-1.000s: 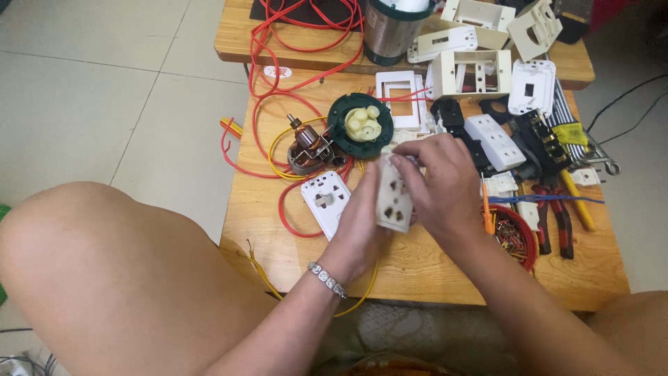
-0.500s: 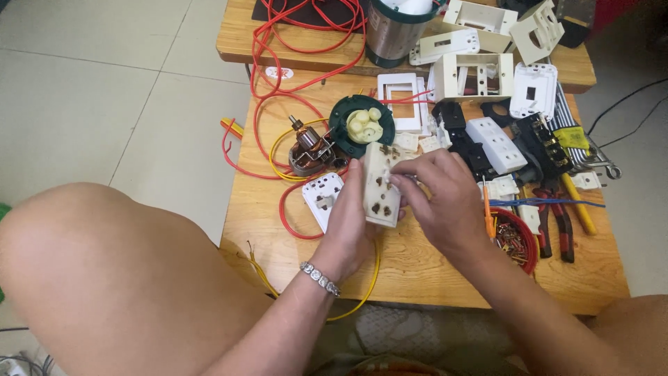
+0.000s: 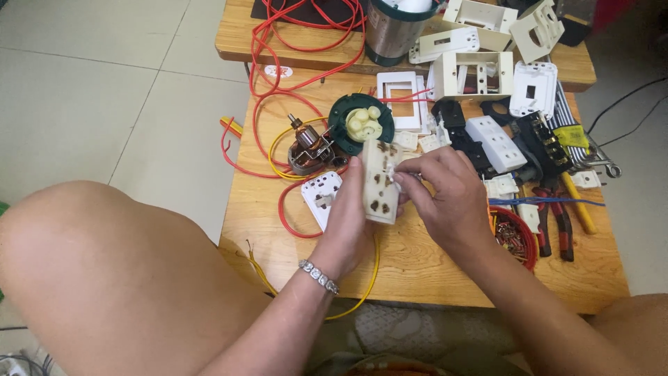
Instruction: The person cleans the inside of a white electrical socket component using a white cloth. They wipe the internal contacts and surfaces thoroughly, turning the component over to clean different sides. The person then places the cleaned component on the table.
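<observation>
Head view, starting nearest the wearer: a bare knee [image 3: 104, 278] fills the lower left, at about eight o'clock from the work. Both forearms reach up onto a low wooden table [image 3: 431, 271]. A beaded bracelet [image 3: 319, 276] sits on the left wrist.

At the middle of the frame the left hand [image 3: 348, 223] grasps a cream multi-socket faceplate [image 3: 379, 182] from its left edge and underside, holding it upright above the tabletop with its socket holes facing the camera. The right hand [image 3: 445, 198] is closed in a pinch at the plate's upper right edge, fingertips [image 3: 402, 173] touching it; what they pinch is too small to tell.

At nine o'clock from the plate, just beside the left hand, a white socket insert [image 3: 320, 195] lies flat inside a loop of red wire [image 3: 292, 83]. A yellow wire [image 3: 365, 278] curls out below the hands at six o'clock. At three o'clock, a red bowl of small screws [image 3: 516, 240] sits near the right wrist, with red-handled pliers [image 3: 553, 223] beyond it.

Farther off, at eleven o'clock, a copper-wound motor armature [image 3: 309, 150] rests beside a dark green round housing [image 3: 362, 124] with a cream part inside. At one o'clock lie a white socket block [image 3: 495, 143] and black plastic parts. At the far edge stand cream wall boxes [image 3: 473, 73] and a metal cylinder [image 3: 396, 31].
</observation>
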